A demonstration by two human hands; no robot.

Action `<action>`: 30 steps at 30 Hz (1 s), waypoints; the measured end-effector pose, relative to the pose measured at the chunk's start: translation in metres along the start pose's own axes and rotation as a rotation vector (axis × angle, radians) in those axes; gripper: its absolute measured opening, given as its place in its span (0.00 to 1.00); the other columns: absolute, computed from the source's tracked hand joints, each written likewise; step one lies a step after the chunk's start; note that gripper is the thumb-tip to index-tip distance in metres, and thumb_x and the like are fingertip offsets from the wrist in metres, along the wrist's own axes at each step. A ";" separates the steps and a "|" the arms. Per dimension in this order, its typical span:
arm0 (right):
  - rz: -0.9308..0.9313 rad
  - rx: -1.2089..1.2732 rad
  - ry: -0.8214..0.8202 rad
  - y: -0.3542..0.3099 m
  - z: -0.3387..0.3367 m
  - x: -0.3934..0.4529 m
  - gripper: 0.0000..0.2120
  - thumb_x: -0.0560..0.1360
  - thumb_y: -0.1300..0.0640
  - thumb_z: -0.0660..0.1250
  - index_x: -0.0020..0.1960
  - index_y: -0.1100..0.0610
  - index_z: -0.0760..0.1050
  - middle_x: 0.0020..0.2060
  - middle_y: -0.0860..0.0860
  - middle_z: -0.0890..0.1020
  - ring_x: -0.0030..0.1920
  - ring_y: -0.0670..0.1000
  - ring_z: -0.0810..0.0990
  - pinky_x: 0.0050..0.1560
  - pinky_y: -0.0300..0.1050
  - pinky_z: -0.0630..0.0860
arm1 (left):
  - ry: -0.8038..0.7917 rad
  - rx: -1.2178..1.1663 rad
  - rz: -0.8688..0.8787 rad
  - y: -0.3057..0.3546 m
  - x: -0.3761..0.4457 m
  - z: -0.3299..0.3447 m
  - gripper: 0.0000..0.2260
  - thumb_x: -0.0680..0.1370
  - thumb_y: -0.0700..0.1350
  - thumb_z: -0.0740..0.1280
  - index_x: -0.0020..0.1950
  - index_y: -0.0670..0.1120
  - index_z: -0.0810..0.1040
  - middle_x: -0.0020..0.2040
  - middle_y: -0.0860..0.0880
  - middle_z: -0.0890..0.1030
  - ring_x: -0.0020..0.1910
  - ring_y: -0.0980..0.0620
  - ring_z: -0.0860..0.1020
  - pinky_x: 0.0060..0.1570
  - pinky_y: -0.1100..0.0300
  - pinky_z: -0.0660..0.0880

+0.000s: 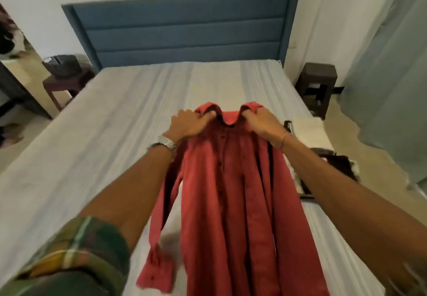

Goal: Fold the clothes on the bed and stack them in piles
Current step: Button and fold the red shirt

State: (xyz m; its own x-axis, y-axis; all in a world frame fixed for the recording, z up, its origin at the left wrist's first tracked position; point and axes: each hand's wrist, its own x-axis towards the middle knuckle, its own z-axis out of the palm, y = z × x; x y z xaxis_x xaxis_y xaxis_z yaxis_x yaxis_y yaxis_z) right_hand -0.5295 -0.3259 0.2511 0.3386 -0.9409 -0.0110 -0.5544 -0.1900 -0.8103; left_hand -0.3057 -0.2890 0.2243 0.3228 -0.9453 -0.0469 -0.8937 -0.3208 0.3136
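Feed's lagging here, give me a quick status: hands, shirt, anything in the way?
Left hand and right hand each grip the red shirt by a shoulder beside the collar. Shirt hangs lengthwise over the bed. Clothes pile at right edge, clear of it.

A red button-up long-sleeved shirt hangs over the striped pale bed, front side up, collar toward the blue padded headboard. The left hand grips the collar's left side, the right hand its right. Folded clothes lie at the bed's right edge.
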 end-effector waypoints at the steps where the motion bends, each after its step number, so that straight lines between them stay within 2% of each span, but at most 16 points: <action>1: 0.018 -0.023 -0.097 0.033 0.022 0.022 0.15 0.83 0.48 0.61 0.65 0.54 0.75 0.62 0.51 0.79 0.68 0.56 0.75 0.60 0.41 0.68 | -0.070 0.097 -0.023 -0.006 0.009 0.037 0.35 0.78 0.72 0.56 0.78 0.52 0.66 0.76 0.34 0.65 0.76 0.34 0.61 0.73 0.38 0.57; 2: 0.060 -0.051 -0.175 0.070 0.046 0.038 0.25 0.84 0.46 0.60 0.79 0.52 0.64 0.74 0.50 0.71 0.76 0.53 0.67 0.69 0.39 0.63 | -0.143 0.183 -0.038 -0.015 0.017 0.078 0.40 0.76 0.72 0.58 0.82 0.54 0.55 0.79 0.33 0.57 0.79 0.33 0.54 0.74 0.35 0.50; 3: 0.099 -0.050 -0.224 0.112 0.072 0.044 0.30 0.85 0.47 0.59 0.83 0.51 0.53 0.78 0.49 0.64 0.78 0.51 0.62 0.71 0.37 0.58 | -0.201 0.224 -0.044 -0.027 0.019 0.126 0.43 0.77 0.70 0.62 0.83 0.52 0.48 0.80 0.31 0.53 0.79 0.32 0.52 0.75 0.35 0.49; 4: 0.116 -0.049 -0.224 0.143 0.090 0.037 0.31 0.85 0.49 0.58 0.84 0.51 0.50 0.77 0.50 0.65 0.76 0.49 0.63 0.69 0.35 0.57 | -0.246 0.220 -0.019 -0.037 0.011 0.159 0.43 0.78 0.65 0.64 0.84 0.48 0.46 0.79 0.31 0.54 0.78 0.31 0.56 0.75 0.37 0.53; 6: 0.209 -0.043 -0.176 0.212 0.134 0.008 0.27 0.85 0.58 0.60 0.82 0.58 0.58 0.69 0.54 0.73 0.68 0.52 0.72 0.65 0.38 0.63 | -0.410 0.055 0.065 -0.057 -0.012 0.229 0.34 0.81 0.53 0.65 0.81 0.41 0.56 0.74 0.33 0.69 0.71 0.34 0.70 0.68 0.47 0.65; 8: 0.307 -0.061 -0.098 0.265 0.167 -0.030 0.21 0.82 0.64 0.63 0.75 0.65 0.69 0.67 0.60 0.78 0.67 0.58 0.77 0.67 0.45 0.68 | -0.523 -0.121 0.065 -0.069 -0.047 0.274 0.23 0.81 0.44 0.66 0.75 0.38 0.69 0.66 0.36 0.78 0.64 0.37 0.76 0.63 0.51 0.69; 11: 0.424 -0.083 -0.054 0.313 0.196 -0.081 0.14 0.78 0.66 0.67 0.63 0.63 0.79 0.53 0.60 0.85 0.53 0.60 0.84 0.58 0.51 0.77 | -0.519 -0.272 0.006 -0.083 -0.091 0.324 0.18 0.78 0.40 0.69 0.68 0.38 0.77 0.60 0.39 0.82 0.60 0.39 0.80 0.60 0.51 0.73; 13: 0.445 -0.100 -0.083 0.331 0.209 -0.110 0.13 0.75 0.65 0.71 0.59 0.62 0.80 0.50 0.58 0.86 0.50 0.59 0.85 0.56 0.50 0.79 | -0.532 -0.273 -0.031 -0.089 -0.110 0.352 0.16 0.77 0.42 0.70 0.64 0.41 0.79 0.58 0.41 0.84 0.58 0.40 0.81 0.58 0.49 0.76; 16: 0.430 -0.244 -0.111 0.349 0.229 -0.139 0.16 0.72 0.58 0.76 0.57 0.60 0.78 0.52 0.58 0.82 0.54 0.61 0.81 0.57 0.54 0.78 | -0.521 -0.169 -0.115 -0.083 -0.129 0.371 0.21 0.77 0.51 0.71 0.67 0.45 0.75 0.60 0.43 0.81 0.59 0.40 0.81 0.57 0.47 0.78; 18: 0.420 -0.360 -0.092 0.354 0.241 -0.149 0.23 0.67 0.52 0.79 0.56 0.60 0.77 0.52 0.59 0.79 0.54 0.63 0.78 0.54 0.55 0.78 | -0.500 -0.034 -0.207 -0.079 -0.137 0.373 0.27 0.76 0.57 0.71 0.68 0.43 0.70 0.61 0.43 0.78 0.60 0.38 0.79 0.56 0.46 0.76; 20: 0.389 -0.410 -0.071 0.358 0.251 -0.154 0.27 0.65 0.50 0.81 0.57 0.61 0.75 0.51 0.60 0.78 0.53 0.64 0.78 0.51 0.56 0.78 | -0.493 0.084 -0.291 -0.078 -0.144 0.381 0.29 0.76 0.57 0.71 0.67 0.41 0.67 0.63 0.42 0.78 0.61 0.38 0.79 0.56 0.48 0.76; 22: 0.407 -0.396 -0.042 0.360 0.256 -0.158 0.24 0.68 0.52 0.78 0.57 0.60 0.74 0.52 0.59 0.78 0.53 0.63 0.78 0.51 0.55 0.78 | -0.479 0.113 -0.344 -0.082 -0.150 0.382 0.24 0.77 0.53 0.69 0.66 0.40 0.71 0.61 0.41 0.79 0.60 0.38 0.80 0.55 0.48 0.77; 24: 0.476 -0.305 -0.009 0.363 0.256 -0.163 0.18 0.73 0.51 0.75 0.57 0.58 0.75 0.52 0.56 0.79 0.53 0.59 0.79 0.50 0.52 0.77 | -0.424 0.031 -0.439 -0.092 -0.156 0.381 0.18 0.76 0.51 0.68 0.60 0.41 0.77 0.57 0.40 0.81 0.57 0.37 0.81 0.53 0.48 0.77; 26: 0.476 -0.225 0.035 0.369 0.252 -0.166 0.16 0.75 0.48 0.73 0.56 0.57 0.76 0.50 0.54 0.80 0.51 0.57 0.80 0.48 0.51 0.78 | -0.372 -0.093 -0.550 -0.105 -0.158 0.375 0.16 0.73 0.53 0.67 0.49 0.42 0.80 0.50 0.40 0.82 0.52 0.37 0.82 0.49 0.48 0.78; 28: 0.460 -0.207 0.037 0.374 0.247 -0.166 0.14 0.76 0.50 0.73 0.56 0.58 0.77 0.49 0.55 0.81 0.51 0.58 0.80 0.49 0.51 0.78 | -0.417 -0.275 -0.596 -0.119 -0.156 0.371 0.12 0.73 0.51 0.70 0.37 0.43 0.77 0.41 0.42 0.82 0.42 0.41 0.82 0.44 0.50 0.79; 30: 0.456 -0.227 -0.008 0.375 0.245 -0.164 0.14 0.75 0.55 0.73 0.57 0.60 0.76 0.50 0.56 0.80 0.53 0.59 0.80 0.51 0.51 0.77 | -0.537 -0.476 -0.605 -0.130 -0.153 0.368 0.10 0.77 0.42 0.72 0.36 0.44 0.77 0.36 0.44 0.80 0.34 0.47 0.80 0.39 0.51 0.81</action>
State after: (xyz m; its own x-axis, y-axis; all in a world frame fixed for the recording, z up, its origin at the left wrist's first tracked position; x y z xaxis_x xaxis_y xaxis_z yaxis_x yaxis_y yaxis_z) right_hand -0.6061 -0.1742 -0.1945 0.0293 -0.9403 -0.3390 -0.7983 0.1821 -0.5741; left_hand -0.3538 -0.1242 -0.1582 0.3981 -0.5649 -0.7228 -0.3610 -0.8208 0.4426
